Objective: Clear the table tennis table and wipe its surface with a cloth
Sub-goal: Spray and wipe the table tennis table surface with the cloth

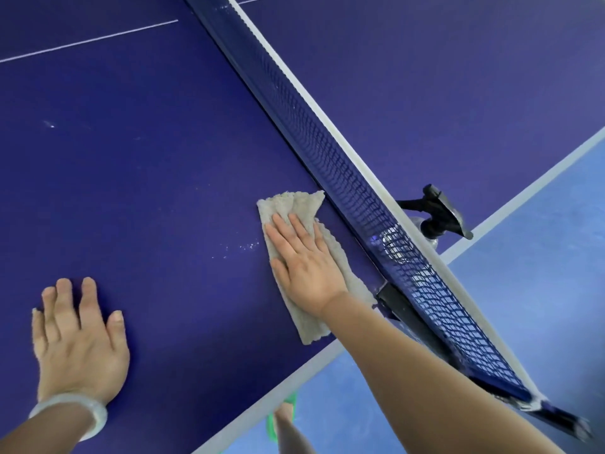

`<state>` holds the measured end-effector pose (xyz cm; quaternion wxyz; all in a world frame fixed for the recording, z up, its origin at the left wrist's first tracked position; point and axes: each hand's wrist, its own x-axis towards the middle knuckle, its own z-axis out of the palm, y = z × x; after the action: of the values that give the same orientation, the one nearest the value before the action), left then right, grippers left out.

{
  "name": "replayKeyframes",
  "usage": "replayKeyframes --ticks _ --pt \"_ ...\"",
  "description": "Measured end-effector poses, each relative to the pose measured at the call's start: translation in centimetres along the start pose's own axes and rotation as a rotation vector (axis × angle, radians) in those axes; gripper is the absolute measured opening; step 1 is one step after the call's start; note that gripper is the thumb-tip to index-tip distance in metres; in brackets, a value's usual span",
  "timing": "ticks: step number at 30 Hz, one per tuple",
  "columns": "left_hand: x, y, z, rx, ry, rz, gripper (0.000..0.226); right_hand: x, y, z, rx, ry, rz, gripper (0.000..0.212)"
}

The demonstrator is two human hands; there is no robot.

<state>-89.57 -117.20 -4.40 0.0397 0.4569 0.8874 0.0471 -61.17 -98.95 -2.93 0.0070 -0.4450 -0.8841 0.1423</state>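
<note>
A grey-beige cloth (296, 208) lies flat on the dark blue table tennis table (147, 158), close to the net. My right hand (302, 257) presses on the cloth with straight fingers, palm down. My left hand (78, 339) rests flat on the bare table surface near the front left, fingers spread, with a pale bangle on its wrist. A few small white specks (244, 247) show on the surface just left of the cloth.
The blue net (343, 178) with its white top band runs diagonally from top centre to bottom right. A black net clamp (438, 214) sits at the table's side edge. The white edge line (294, 385) borders blue floor, where a foot in a green sandal (284, 417) stands.
</note>
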Motion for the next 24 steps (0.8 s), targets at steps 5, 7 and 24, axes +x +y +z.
replayKeyframes --ticks 5,7,24 --pt "-0.2 0.0 -0.3 0.000 -0.019 -0.012 0.063 -3.9 -0.7 0.3 0.019 -0.015 -0.138 0.054" --pt "-0.3 0.1 -0.4 0.008 -0.019 -0.001 0.068 -5.4 0.8 0.2 0.006 0.008 -0.080 0.054" --pt "-0.5 0.1 -0.2 0.028 -0.017 0.024 0.068 -0.3 3.7 -1.1 -0.007 -0.022 0.079 0.056"
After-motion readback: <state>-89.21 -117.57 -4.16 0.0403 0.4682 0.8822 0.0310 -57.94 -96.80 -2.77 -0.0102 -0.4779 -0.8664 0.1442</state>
